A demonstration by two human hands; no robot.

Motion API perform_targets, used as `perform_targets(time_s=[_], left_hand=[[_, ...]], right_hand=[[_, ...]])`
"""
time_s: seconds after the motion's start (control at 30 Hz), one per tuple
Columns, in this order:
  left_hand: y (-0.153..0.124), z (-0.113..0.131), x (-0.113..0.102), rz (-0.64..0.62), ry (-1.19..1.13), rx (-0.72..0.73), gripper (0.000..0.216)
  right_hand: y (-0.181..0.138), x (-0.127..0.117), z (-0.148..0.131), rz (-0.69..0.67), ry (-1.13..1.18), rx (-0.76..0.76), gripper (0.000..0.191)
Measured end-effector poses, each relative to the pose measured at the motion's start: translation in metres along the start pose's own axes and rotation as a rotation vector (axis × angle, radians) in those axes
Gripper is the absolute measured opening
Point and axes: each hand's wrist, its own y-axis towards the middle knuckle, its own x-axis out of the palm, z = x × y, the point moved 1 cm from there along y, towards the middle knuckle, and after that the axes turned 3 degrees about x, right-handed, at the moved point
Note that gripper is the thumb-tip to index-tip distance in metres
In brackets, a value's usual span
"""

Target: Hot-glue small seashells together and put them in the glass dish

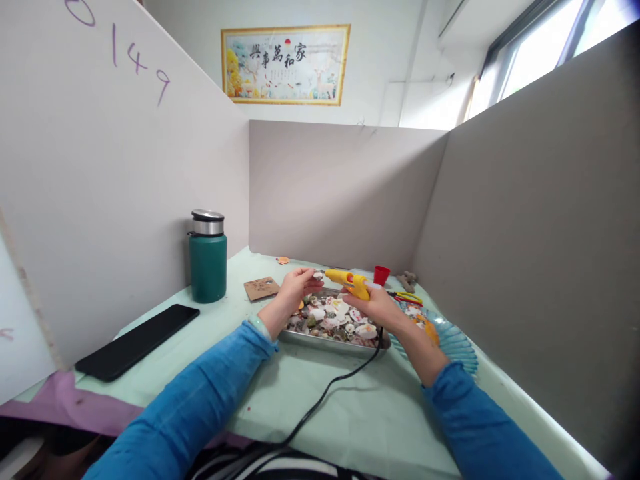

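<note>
The step in hand appears to be gluing: above the far side of the shallow silver metal tray (330, 344), heaped with small mixed seashells (333, 319), a yellow plastic glue gun (356, 284) points leftward at a small pale shell-like piece (318, 275). That piece sits over the tray's far left part, off the green-covered worktop (370, 413), in the left hand (296, 288). The left fingers are nearly closed, tips pinched together on it, with only its own thickness parting them. Over the tray's far right part, the right hand (374, 303) wraps its fingers around the gun's handle; whether they press the trigger cannot be told. The nozzle is very near the piece, but contact, and any glue there, is too small to make out. From the gun a thin black cord (324, 392) drops past the tray's near right corner and runs toward the near edge. To the tray's right lies a blue ribbed plate (460, 347); beyond it to the left, a brown square card (260, 288). As I judge it, the next move calls for a steady pinch, the nozzle lined up on the piece, and fingertips clear of the hot tip.
</note>
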Motion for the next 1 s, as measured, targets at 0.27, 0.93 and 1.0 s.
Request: perform_targets(time_s=[0.27, 0.93, 1.0], left_hand=[[-0.0015, 0.0009, 0.0013, -0.009, -0.011, -0.031, 0.015], [-0.0005, 0.0011, 0.0019, -0.042, -0.031, -0.069, 0.009], [-0.0007, 0.001, 0.0021, -0.034, -0.027, -0.068, 0.01]], right_hand=[[0.0012, 0.001, 0.0029, -0.007, 0.0, -0.017, 0.032], [0.0019, 0.0062, 0.0046, 0.015, -0.05, -0.116, 0.031], [0.0012, 0.006, 0.0039, 0.019, -0.062, -0.118, 0.031]])
